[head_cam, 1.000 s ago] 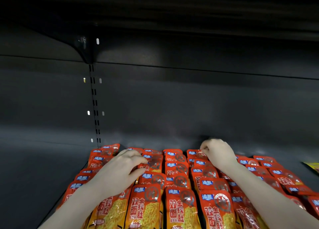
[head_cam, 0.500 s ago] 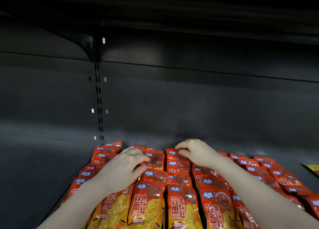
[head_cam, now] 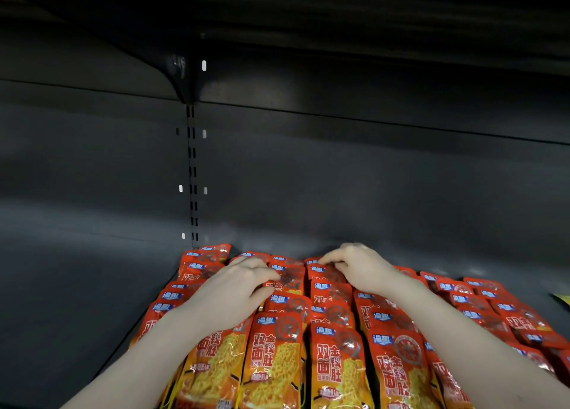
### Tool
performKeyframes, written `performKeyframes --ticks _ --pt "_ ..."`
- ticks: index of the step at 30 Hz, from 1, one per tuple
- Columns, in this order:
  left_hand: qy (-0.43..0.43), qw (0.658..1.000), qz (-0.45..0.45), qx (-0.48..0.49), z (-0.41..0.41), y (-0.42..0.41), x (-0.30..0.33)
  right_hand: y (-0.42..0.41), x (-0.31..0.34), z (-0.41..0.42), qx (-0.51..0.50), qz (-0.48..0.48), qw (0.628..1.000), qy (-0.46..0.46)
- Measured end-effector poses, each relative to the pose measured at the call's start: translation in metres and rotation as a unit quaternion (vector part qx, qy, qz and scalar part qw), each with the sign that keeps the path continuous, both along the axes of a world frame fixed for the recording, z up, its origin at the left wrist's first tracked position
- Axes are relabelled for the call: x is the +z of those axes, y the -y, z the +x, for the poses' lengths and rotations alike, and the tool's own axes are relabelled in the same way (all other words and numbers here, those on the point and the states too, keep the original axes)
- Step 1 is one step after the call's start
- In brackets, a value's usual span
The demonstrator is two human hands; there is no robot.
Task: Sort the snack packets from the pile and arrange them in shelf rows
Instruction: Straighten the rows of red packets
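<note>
Slotted upright, yellow packet at right, dark shelf

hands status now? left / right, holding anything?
Left hand: fingers loosely bent, resting on the packets, no grip visible.
Right hand: fingertips curled onto a back-row packet; a real pinch cannot be told.
</note>
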State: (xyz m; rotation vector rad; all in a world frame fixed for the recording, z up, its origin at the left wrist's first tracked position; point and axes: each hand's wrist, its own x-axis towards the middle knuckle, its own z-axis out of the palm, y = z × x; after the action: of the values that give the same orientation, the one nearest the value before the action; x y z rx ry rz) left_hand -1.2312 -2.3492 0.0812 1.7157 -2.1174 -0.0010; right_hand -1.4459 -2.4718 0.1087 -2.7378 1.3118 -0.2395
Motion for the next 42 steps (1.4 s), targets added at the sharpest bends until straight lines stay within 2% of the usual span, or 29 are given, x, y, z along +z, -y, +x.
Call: performKeyframes --ticks 3,7,10,13,16,23,29,36,42 --pt "0.002 1.0 -0.001 0.002 0.001 -0.001 0.0 -0.006 0.004 0.002 -0.006 -0.023 1.0 0.016" --pt "-0.007 1.0 -0.021 0.005 0.002 -0.005 0.004 -0.022 0.014 0.008 0.039 -0.045 0.997 0.038" --pt "-0.017 0.999 -0.05 0.001 0.0 -0.008 0.006 -0.039 0.02 0.015 0.093 -0.016 0.994 0.051" --pt "-0.016 0.999 -0.049 -0.004 -0.002 -0.01 0.005 -0.054 0.019 0.021 0.126 0.0 0.992 0.015" --pt "-0.018 0.999 -0.045 -0.005 -0.001 -0.009 0.004 -0.059 0.016 0.025 0.12 -0.005 0.993 0.001" --pt "0.004 0.997 -0.065 0.03 0.01 -0.006 0.001 -0.063 0.015 0.028 0.09 0.024 0.994 0.049" --pt "0.025 0.996 -0.055 0.068 0.016 -0.003 -0.001 -0.068 0.012 0.039 0.083 -0.009 0.996 0.036" --pt "0.01 0.995 -0.058 0.08 0.028 -0.009 0.011 -0.081 0.012 0.039 0.087 -0.062 0.992 0.071" --pt "0.016 0.997 -0.032 0.075 0.062 -0.024 0.019 -0.095 0.01 0.039 0.102 -0.014 0.994 0.02"
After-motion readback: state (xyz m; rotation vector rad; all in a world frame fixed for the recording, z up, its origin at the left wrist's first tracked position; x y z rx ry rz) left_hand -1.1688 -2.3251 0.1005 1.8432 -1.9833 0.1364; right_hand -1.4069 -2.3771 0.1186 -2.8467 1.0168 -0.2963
